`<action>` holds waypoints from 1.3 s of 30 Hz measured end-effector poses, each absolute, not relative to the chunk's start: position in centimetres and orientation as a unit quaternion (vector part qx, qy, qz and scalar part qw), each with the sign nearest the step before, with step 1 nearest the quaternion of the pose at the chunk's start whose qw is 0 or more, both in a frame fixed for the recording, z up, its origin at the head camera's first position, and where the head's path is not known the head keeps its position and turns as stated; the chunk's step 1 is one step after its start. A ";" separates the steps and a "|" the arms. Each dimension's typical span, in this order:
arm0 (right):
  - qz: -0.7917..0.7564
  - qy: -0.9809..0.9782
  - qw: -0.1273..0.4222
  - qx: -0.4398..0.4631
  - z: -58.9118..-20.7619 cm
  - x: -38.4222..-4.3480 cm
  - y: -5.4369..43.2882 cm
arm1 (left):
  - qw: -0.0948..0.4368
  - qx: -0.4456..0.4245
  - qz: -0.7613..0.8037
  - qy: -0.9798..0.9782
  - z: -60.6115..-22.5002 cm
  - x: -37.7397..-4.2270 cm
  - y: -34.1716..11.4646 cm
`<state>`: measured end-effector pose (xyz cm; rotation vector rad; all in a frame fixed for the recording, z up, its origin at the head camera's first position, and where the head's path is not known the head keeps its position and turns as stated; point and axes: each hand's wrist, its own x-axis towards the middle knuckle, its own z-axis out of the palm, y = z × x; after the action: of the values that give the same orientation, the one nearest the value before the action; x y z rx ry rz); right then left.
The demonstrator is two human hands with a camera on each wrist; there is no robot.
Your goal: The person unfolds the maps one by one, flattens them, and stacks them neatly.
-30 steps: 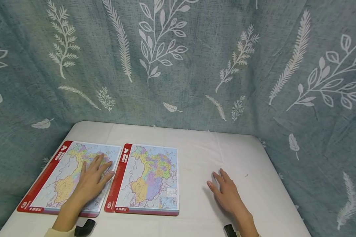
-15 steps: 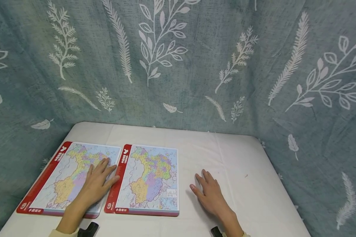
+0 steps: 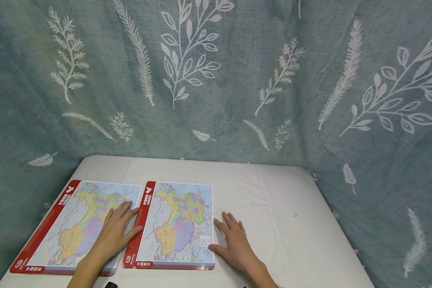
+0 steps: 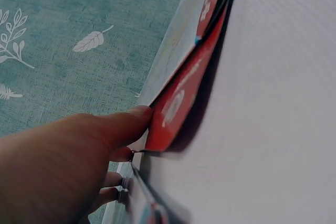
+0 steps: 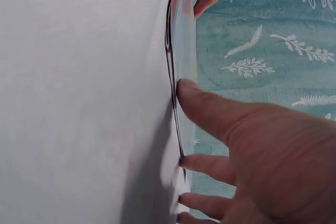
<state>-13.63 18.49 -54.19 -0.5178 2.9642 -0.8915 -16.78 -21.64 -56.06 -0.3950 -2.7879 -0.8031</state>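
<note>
Two flat map boards with red left borders lie side by side on the white table. On the left map board (image 3: 71,241) rests my left hand (image 3: 112,236), its thumb and fingertips reaching the red border of the right map board (image 3: 174,236). In the left wrist view the thumb of that hand (image 4: 68,150) touches the red border (image 4: 181,103). My right hand (image 3: 235,244) is at the right edge of the right map board, fingers spread. The right wrist view has its thumb (image 5: 197,100) against the board's edge and the other fingers extended along it.
The white table (image 3: 291,240) stretches to the right of the boards, with a small reddish mark on it. Behind and at both sides hangs a teal cloth (image 3: 230,80) printed with white leaves.
My right hand has moved left across the table to the right map board's edge. The left hand has slid slightly right to the other edge. The head view has tilted up a little.
</note>
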 end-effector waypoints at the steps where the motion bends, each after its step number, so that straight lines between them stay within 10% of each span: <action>1: -0.288 0.944 0.003 -0.164 -54.3 -13.6 18.4 | 0.108 -0.136 -0.272 -0.946 -56.1 -16.7 -21.7; 39: -0.491 0.861 0.040 -0.127 -54.7 -13.9 17.8 | 0.225 -0.099 -0.374 -0.894 -56.6 -17.0 -20.9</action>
<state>-13.87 17.81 -54.69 -0.3907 2.6386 -1.5042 -17.03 -20.87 -56.57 -0.2728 -2.4670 -1.0329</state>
